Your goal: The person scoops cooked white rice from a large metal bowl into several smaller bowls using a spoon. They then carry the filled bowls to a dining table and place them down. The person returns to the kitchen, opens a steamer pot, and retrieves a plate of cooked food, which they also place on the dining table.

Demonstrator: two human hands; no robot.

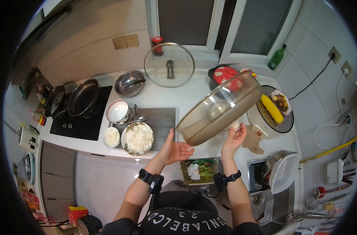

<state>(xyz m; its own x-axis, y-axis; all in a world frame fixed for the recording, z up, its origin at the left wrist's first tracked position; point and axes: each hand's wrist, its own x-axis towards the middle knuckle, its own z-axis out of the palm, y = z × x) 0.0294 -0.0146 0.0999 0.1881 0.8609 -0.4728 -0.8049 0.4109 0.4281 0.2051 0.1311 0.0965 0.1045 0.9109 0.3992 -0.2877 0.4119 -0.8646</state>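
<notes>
My right hand (232, 141) grips the pale knob of a tall transparent steamer lid (216, 114), which is tilted on its side above the counter. Beside the lid's lower rim, my left hand (175, 151) is open and holds nothing, thumb raised, with white bits on its fingertips. To the right stands an electric steamer (255, 117) with a perforated dark tray. On the tray lie a yellow corn cob (272, 108) and a small bowl of chopped food (281, 102). The lid partly covers a red-lidded pot (225, 75).
Left of my hands, a floured bowl (137, 138), a smaller bowl (111, 137) and a white bowl (117, 111) sit near a grey board (163, 123). A glass pan lid (169, 66) leans behind. Frying pans (83, 97) rest on the hob; a white colander (284, 173) is by the sink.
</notes>
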